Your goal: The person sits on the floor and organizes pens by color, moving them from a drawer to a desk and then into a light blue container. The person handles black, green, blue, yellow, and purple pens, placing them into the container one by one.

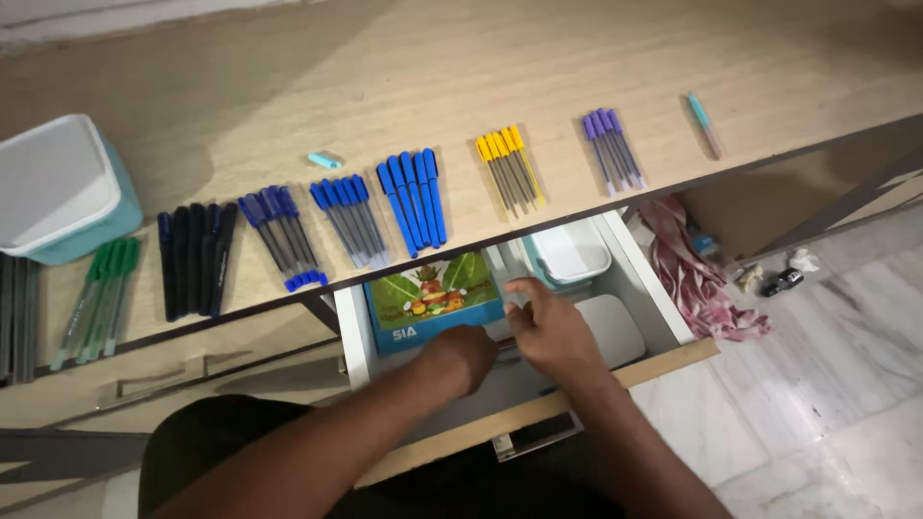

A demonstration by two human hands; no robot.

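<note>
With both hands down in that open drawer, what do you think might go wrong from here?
The yellow pens and purple pens lie close to the desk edge above the open drawer; a bump might roll them in. The right hand and left hand could get pinched if it slides shut.

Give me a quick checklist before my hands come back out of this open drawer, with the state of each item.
1. Drawer pulled open far enough: ok.
2. Left hand holding something: cannot tell, it is curled inside the drawer.
3. Right hand grip: cannot tell, fingers spread near the blue box.
4. White container clear of both hands: ok.
5. Pen groups on the desk sorted by colour, such as the yellow pens: ok.
6. Loose light-blue cap back on a pen: not ok.
</note>
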